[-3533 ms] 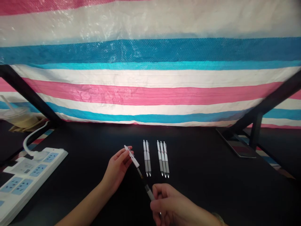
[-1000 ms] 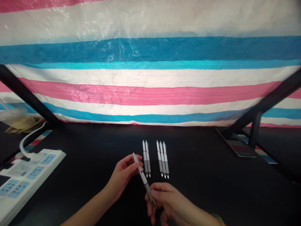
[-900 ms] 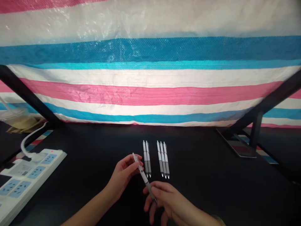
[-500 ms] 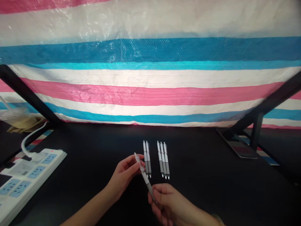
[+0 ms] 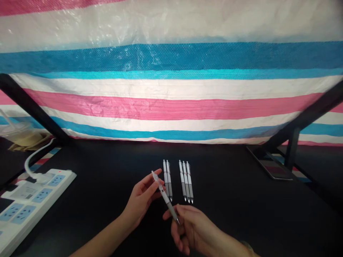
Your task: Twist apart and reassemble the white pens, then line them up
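A white ballpoint pen with a grey grip (image 5: 166,200) slants in front of me, tip down and to the right. My left hand (image 5: 140,196) is closed on its upper part, by the clip and push button. Around the tip end lies my right hand (image 5: 191,226), fingers loosened, the index finger behind the grip and the thumb beside it; it may lightly touch the pen. Just beyond the hands, two matching pens (image 5: 168,178) lie side by side, partly behind my left fingers. Right of them is a row of three more pens (image 5: 186,182), tips toward me.
A white power strip (image 5: 40,200) with a plugged-in cable lies on the black table (image 5: 107,171) at left. A dark phone (image 5: 270,166) rests at right by the black frame bar (image 5: 305,117). Striped sheeting (image 5: 171,107) hangs behind. A plastic cup (image 5: 13,130) stands far left.
My right fingers have loosened from the pen's grip, and the index finger now stretches out behind it. The pen's tip has risen slightly, while the left hand keeps its hold.
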The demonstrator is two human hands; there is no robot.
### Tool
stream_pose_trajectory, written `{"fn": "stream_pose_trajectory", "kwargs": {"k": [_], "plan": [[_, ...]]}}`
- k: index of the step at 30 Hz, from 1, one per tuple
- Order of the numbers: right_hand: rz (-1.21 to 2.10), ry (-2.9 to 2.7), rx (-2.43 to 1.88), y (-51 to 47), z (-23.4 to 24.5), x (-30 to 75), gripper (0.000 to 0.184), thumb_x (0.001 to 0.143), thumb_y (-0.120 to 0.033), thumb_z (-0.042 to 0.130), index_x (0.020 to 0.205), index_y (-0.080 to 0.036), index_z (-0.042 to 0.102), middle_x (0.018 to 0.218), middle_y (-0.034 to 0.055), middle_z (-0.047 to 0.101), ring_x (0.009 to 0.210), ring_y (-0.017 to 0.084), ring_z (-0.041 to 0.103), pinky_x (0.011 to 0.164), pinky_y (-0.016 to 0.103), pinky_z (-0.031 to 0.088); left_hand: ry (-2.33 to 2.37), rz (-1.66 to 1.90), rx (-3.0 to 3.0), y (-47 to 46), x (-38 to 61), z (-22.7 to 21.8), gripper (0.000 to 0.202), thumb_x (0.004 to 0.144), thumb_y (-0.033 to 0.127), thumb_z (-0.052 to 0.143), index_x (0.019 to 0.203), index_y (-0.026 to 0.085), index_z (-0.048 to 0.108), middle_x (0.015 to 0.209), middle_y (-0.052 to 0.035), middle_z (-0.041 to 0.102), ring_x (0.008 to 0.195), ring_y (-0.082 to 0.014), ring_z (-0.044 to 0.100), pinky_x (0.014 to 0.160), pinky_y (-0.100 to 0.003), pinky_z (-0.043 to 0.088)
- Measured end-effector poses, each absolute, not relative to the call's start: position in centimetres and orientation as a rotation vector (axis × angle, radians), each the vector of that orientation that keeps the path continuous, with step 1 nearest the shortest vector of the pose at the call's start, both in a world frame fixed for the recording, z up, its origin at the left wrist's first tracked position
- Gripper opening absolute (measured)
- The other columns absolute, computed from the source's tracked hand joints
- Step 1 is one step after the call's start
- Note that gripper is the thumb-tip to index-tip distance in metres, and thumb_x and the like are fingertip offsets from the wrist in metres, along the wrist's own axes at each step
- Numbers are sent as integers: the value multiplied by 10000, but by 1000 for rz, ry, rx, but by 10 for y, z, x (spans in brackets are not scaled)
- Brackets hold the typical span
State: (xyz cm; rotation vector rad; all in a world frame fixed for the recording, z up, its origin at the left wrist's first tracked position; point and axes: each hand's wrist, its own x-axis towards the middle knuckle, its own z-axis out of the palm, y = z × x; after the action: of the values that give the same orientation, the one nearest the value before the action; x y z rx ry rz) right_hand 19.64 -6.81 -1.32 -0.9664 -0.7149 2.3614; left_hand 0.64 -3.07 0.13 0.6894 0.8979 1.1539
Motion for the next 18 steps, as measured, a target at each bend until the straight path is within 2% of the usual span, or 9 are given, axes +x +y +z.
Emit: {"fn": "stream_pose_trajectory", "kwargs": {"k": [2,4,8,11,14,16,18], "plan": [[2340,-722,-984,-68,-12,196,419,825,-523,648,943,-122,641,573,7,629,466,108,574,396,184,377,930,1169,707,-30,6,1,403,848,267,719,1239,206,645,917,-49,682,839,-168,626,803,-325,534],[2330,-756,-998,-68,-11,195,404,791,-516,699,874,-126,635,537,-8,611,418,84,521,376,174,348,948,1188,716,-31,6,1,419,850,268,718,1252,222,609,914,-44,686,837,-165,626,789,-316,534],[2336,-797,-995,-69,-13,195,437,789,-558,656,803,-121,644,470,4,602,326,65,427,337,181,279,939,1205,721,-33,8,3,479,856,266,714,1283,271,499,887,-30,702,822,-162,639,762,-302,530],[2344,-750,-967,-69,-12,195,441,833,-522,603,856,-88,678,525,45,639,418,107,540,392,195,366,932,1210,724,-33,9,3,458,860,270,709,1253,289,474,874,-23,715,803,-158,649,760,-301,531],[2359,-664,-931,-69,-8,195,522,869,-538,551,1012,-55,691,764,130,716,653,183,669,519,246,469,961,1196,755,-32,8,2,397,851,274,716,1197,259,520,860,-27,719,790,-158,655,742,-289,533],[2381,-618,-903,-70,-5,195,561,859,-557,563,1068,-51,684,879,157,723,743,210,687,610,286,495,998,1180,795,-32,7,1,388,833,277,736,1174,233,557,847,-34,721,790,-163,660,730,-283,535],[2396,-587,-882,-70,-3,195,581,843,-572,585,1062,-44,688,894,161,721,771,222,689,686,317,494,1026,1175,836,-31,7,-1,375,814,284,753,1144,213,590,838,-42,729,797,-173,668,725,-284,537]]}}
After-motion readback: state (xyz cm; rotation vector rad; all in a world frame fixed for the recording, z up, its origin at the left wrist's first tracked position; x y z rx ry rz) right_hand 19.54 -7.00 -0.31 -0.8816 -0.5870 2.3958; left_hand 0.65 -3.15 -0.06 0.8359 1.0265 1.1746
